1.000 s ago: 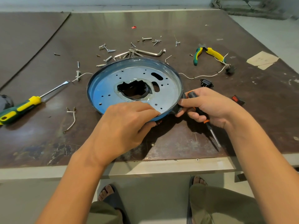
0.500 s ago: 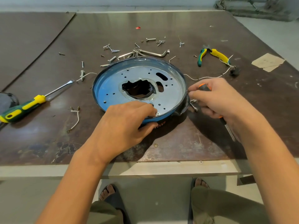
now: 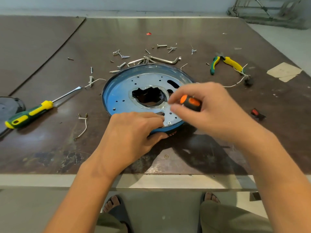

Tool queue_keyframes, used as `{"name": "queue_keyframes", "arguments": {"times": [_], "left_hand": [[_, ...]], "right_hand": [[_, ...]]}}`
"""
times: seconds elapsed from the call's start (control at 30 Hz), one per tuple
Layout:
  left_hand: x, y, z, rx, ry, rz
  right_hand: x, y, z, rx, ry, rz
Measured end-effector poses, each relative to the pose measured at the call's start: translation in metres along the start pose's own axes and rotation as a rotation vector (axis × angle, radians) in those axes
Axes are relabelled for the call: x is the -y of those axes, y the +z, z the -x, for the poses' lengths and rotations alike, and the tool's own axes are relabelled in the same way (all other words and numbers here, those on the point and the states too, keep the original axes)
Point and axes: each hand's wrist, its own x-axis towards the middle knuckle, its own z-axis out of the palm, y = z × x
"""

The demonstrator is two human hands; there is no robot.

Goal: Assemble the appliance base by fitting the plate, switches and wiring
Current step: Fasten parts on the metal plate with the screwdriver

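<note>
Fingers of the left hand (image 3: 133, 132) clamp the near rim of the blue appliance base (image 3: 117, 96) at frame centre, thumb under its edge. Just right of centre, the right hand (image 3: 212, 108) is closed around an orange-and-black screwdriver (image 3: 191, 102) above the perforated plate (image 3: 148, 81). A yellow-green screwdriver (image 3: 30, 113) lies at left.

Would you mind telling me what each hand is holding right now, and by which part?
The right hand grips an orange-and-black screwdriver by its handle. The left hand steadies the round blue metal appliance base at its near rim.
</note>
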Motion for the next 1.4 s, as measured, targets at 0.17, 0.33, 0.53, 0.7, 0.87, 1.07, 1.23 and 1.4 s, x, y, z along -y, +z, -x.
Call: {"name": "queue_keyframes", "arguments": {"times": [0.17, 0.33, 0.53, 0.7, 0.87, 1.07, 1.23, 1.4], "left_hand": [[0.000, 0.000, 0.000, 0.059, -0.031, -0.041], [0.000, 0.000, -0.001, 0.066, -0.039, -0.055], [-0.002, -0.001, -0.001, 0.076, -0.021, -0.103], [-0.001, -0.001, -0.001, 0.071, -0.011, -0.083], [0.000, 0.001, -0.002, 0.066, -0.007, -0.091], [0.000, 0.003, -0.002, 0.054, 0.007, -0.090], [0.001, 0.002, -0.002, 0.056, 0.019, -0.076], [0.001, 0.001, -0.002, 0.036, 0.037, -0.096]], "right_hand": [[0.006, 0.000, 0.000, 0.252, 0.009, 0.121], [0.006, 0.000, 0.000, 0.314, 0.044, 0.255], [0.003, 0.005, -0.002, 0.285, 0.039, 0.289], [0.000, 0.003, -0.001, 0.279, 0.079, 0.215], [-0.004, 0.003, -0.001, 0.299, 0.085, 0.170], [-0.007, -0.003, 0.000, 0.324, 0.097, 0.324], [-0.007, 0.002, 0.003, 0.276, 0.085, 0.210], [-0.005, 0.005, 0.002, 0.263, 0.038, 0.220]]}}
